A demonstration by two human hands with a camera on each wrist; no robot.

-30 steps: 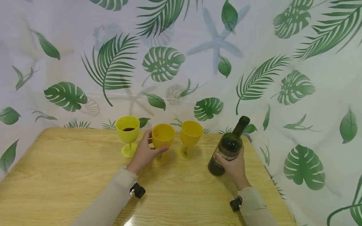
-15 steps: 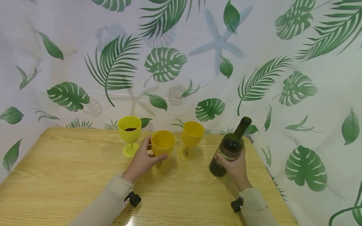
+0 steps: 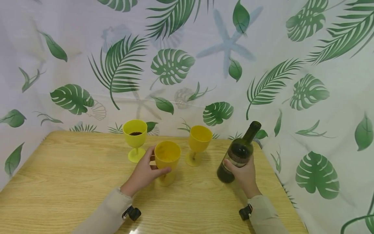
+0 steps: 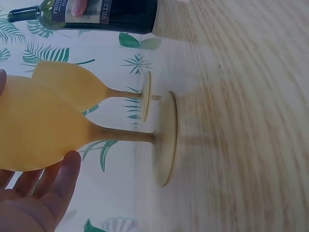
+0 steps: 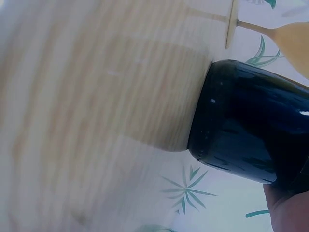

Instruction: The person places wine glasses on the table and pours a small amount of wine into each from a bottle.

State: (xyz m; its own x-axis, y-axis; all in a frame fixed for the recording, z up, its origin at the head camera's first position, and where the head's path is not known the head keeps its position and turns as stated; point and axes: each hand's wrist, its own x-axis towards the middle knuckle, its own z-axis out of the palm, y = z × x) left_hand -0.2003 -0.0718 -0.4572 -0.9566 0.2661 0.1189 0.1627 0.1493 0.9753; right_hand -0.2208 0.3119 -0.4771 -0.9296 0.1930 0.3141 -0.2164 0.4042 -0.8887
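My left hand (image 3: 146, 174) grips an orange-yellow goblet (image 3: 167, 156) by its bowl, thumb across the near side and fingers round the left. In the left wrist view this goblet stands upright; whether its foot (image 4: 165, 140) touches the table I cannot tell. On the right, my right hand (image 3: 244, 175) is wrapped round the labelled body of a dark green wine bottle (image 3: 240, 148). The bottle leans slightly in the head view, its base at the tabletop. No stopper shows in its mouth.
A lime-yellow goblet (image 3: 135, 140) with dark contents stands behind the left hand. Another orange-yellow goblet (image 3: 200, 140) stands between the held goblet and the bottle. The wooden table (image 3: 73, 175) ends at a leaf-patterned curtain (image 3: 175, 39) behind and to the right.
My left hand has drawn the held goblet nearer to me, away from the two standing goblets. The right hand and bottle stay in place; the view has shifted slightly.
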